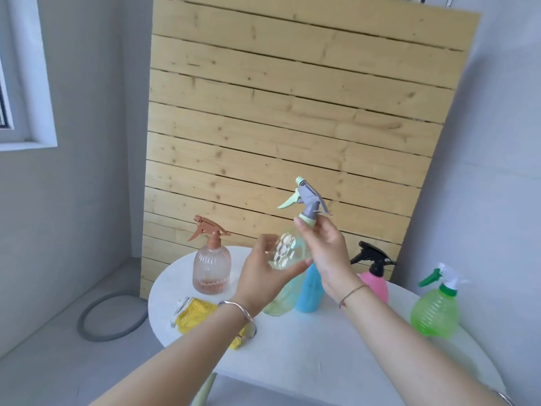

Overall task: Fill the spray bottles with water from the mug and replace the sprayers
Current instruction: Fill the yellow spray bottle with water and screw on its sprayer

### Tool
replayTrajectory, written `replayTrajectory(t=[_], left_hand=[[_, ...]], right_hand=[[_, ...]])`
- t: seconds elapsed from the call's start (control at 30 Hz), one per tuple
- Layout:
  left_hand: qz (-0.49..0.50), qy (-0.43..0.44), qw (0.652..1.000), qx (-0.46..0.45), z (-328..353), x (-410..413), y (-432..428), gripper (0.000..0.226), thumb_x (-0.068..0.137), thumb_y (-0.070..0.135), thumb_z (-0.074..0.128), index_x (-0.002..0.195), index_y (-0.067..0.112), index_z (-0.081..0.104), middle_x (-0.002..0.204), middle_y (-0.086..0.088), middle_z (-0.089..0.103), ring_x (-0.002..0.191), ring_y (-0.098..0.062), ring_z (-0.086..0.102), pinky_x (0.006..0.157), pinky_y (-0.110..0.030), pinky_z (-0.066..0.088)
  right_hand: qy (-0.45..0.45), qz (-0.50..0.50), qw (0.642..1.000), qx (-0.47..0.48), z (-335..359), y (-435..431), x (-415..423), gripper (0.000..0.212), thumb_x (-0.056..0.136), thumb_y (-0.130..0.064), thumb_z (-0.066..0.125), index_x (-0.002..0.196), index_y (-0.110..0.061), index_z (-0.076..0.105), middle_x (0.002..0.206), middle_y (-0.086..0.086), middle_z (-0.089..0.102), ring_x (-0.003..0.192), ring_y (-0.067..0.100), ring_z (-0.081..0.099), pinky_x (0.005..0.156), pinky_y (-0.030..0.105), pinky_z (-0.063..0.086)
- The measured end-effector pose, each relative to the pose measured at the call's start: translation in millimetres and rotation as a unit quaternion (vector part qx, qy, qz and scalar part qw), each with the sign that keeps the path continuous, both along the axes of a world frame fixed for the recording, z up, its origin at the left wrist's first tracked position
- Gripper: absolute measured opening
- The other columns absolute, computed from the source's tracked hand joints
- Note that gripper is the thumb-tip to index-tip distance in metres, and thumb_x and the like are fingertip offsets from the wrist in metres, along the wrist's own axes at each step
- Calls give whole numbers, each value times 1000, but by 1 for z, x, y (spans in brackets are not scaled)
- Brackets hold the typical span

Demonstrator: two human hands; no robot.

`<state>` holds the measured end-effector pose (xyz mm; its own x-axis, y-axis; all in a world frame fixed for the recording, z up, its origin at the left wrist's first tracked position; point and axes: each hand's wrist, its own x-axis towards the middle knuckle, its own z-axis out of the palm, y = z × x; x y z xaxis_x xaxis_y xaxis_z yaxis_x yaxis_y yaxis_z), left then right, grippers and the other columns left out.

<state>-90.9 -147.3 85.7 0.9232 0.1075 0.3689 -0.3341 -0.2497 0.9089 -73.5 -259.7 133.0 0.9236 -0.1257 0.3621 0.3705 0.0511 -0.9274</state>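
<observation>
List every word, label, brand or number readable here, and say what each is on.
No readable text anywhere in view.
pale green bottle: white print, blurred, no letters can be made out.
pale wrapper-like thing by the yellow cloth: dark marks, too blurred to read.

Bright, soft daylight from the window [17,83] at left; faint shadows, slight blur, wide-angle bending at edges.
</observation>
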Motion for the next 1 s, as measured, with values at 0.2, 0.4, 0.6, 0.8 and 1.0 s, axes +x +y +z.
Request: replayTrajectory(t=[0.2,0.4,0.6,0.8,1.0], left_hand=[[-226,63,964,-122,35,-68,-16,48,82,50,68,112,12,64,112,-4,70,107,-22,66,91,-27,50],[-300,122,944,-59,68,-122,-24,60,78,72,43,121,33,59,124,5,64,115,-18,61,100,-36,46],[-273,122,950,-83,85,-151,-24,60,84,75,41,117,29,62,116,8,69,106,-12,66,97,-34,49],[-217,83,971,-60,96,-175,-36,76,72,71,47,123,16,50,120,-4,61,97,-14,65,92,-34,49],[-250,105,963,-16,95,-180,-38,51,94,66,28,131,38,50,133,12,56,120,-6,53,105,-33,41]], right_hand=[[60,134,989,-22,49,-42,-78,30,80,-37,63,105,-20,68,109,-1,71,101,20,65,76,34,55],[47,186,981,13,71,-57,-127,36,79,-36,61,112,-22,63,111,-4,70,113,9,61,96,38,47],[15,173,984,37,84,-57,-162,35,80,-38,61,110,-18,58,119,1,67,100,21,65,79,39,53],[11,137,988,73,81,-52,-178,32,80,-36,64,106,-17,66,97,1,69,88,17,64,87,40,50],[25,129,988,75,80,-59,-185,32,92,-35,55,110,-9,63,86,6,68,72,15,67,68,30,54]])
